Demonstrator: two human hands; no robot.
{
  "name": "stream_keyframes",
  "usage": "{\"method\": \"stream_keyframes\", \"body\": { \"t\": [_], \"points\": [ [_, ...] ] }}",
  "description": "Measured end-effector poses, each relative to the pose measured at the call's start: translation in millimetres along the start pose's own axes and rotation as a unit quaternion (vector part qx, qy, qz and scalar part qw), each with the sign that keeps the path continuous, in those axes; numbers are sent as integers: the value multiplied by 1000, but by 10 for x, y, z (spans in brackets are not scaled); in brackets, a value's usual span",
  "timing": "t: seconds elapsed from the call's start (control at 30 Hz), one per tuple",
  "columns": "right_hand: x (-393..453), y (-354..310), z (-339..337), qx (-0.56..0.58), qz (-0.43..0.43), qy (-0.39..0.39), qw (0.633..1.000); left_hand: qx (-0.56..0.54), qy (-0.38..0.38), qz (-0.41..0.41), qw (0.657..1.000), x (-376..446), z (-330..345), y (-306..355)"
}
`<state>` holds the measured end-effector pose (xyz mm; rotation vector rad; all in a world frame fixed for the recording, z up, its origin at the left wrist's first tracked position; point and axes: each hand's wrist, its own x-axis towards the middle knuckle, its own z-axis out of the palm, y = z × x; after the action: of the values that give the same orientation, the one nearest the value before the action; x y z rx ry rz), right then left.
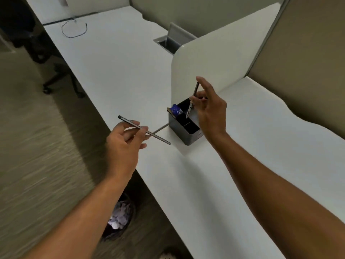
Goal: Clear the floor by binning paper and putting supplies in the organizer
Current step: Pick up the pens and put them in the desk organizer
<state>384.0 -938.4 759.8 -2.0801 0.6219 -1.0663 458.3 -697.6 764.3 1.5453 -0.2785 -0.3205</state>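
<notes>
Organizer (183, 128) sits on desk (119, 71), blue item already inside. Right hand (209, 111) pinches a pen (192, 100) over it; left hand (123, 141) pinches a pencil (143, 129), waiting. Bin (119, 219) under the desk holds paper.

Two bare forearms reach in from the bottom edge, with no sleeve, watch, band or glove anywhere on them. The left hand (124, 144) and the right hand (210, 111) are bare too, with no rings showing on the fingers that can be seen. The nails look short and plain, though blur hides finer detail. No clothing at all enters the view.
</notes>
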Motion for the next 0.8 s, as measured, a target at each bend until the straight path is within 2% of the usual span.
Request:
{"method": "stream_keyframes", "body": {
  "t": [0.17,0.27,0.4,0.47,0.57,0.6,0.7,0.8],
  "points": [
    [20,266,174,-102,-66,-85,989,4,14,21,1000,62,185,-37],
    [-30,406,262,-168,-102,-165,966,0,15,19,1000,89,221,-62],
    [-110,482,263,-138,-97,-246,955,9,5,11,1000,95,241,-124],
    [-139,424,255,-97,-75,-234,964,15,3,9,1000,102,248,-149],
    [-170,210,192,11,-22,-162,987,25,2,6,1000,108,298,-169],
    [-199,115,163,39,-26,-168,985,31,1,9,999,106,328,-174],
    [-314,-102,97,36,-98,-263,959,53,-7,17,998,100,455,-159],
    [-327,-167,77,-12,-151,-257,955,69,-11,18,997,119,597,-128]
  ]
}}
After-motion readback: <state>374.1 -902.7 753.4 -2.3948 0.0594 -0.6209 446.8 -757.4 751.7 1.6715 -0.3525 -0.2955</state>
